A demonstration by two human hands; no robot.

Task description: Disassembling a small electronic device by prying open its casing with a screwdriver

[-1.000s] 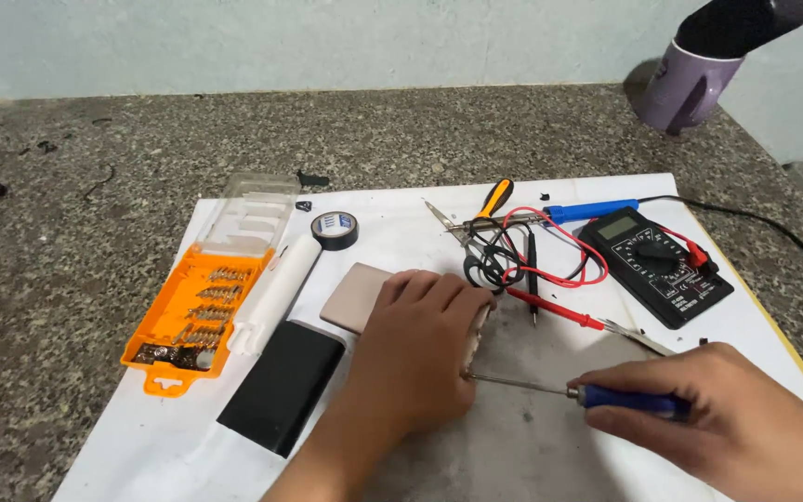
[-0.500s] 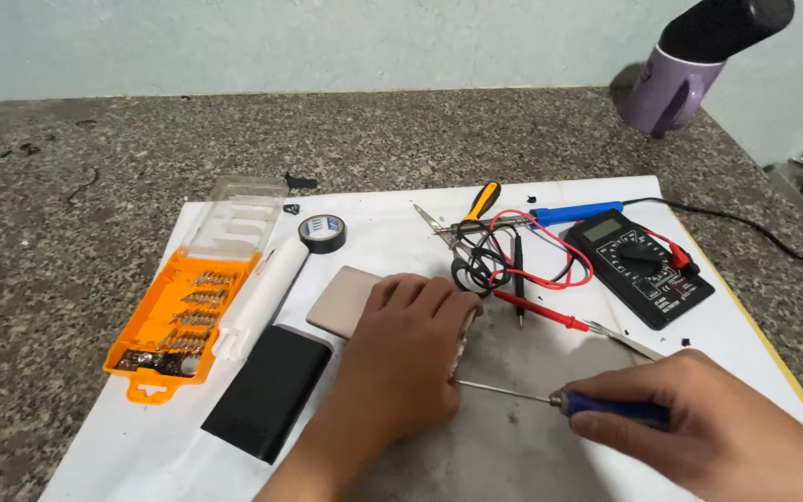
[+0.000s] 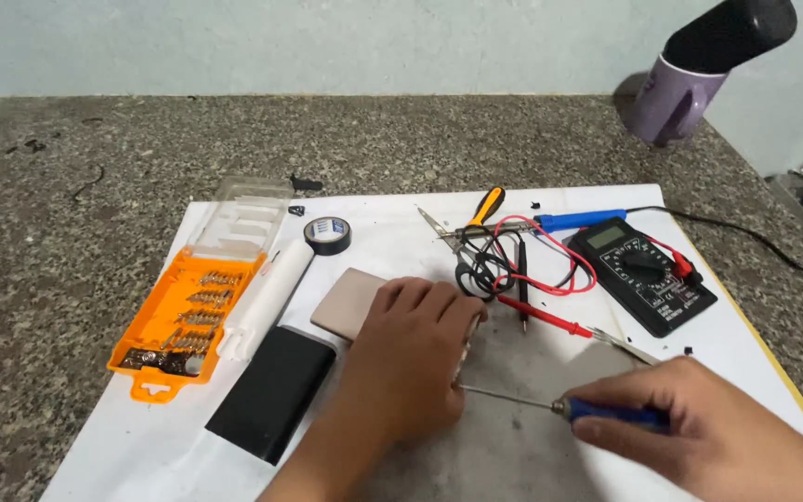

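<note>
Head view | left hand (image 3: 411,363) flat, pressing tan slab (image 3: 350,303) mid-desk | right hand (image 3: 699,423) closed round screwdriver (image 3: 559,406), tip at slab's near edge | slab looks stiff, thin, slippery; grip by edges

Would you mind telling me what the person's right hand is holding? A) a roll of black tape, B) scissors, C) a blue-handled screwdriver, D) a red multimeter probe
C: the right hand grips the blue-handled screwdriver, its thin shaft pointing toward the left hand, which presses down on the tan flat device.
</note>
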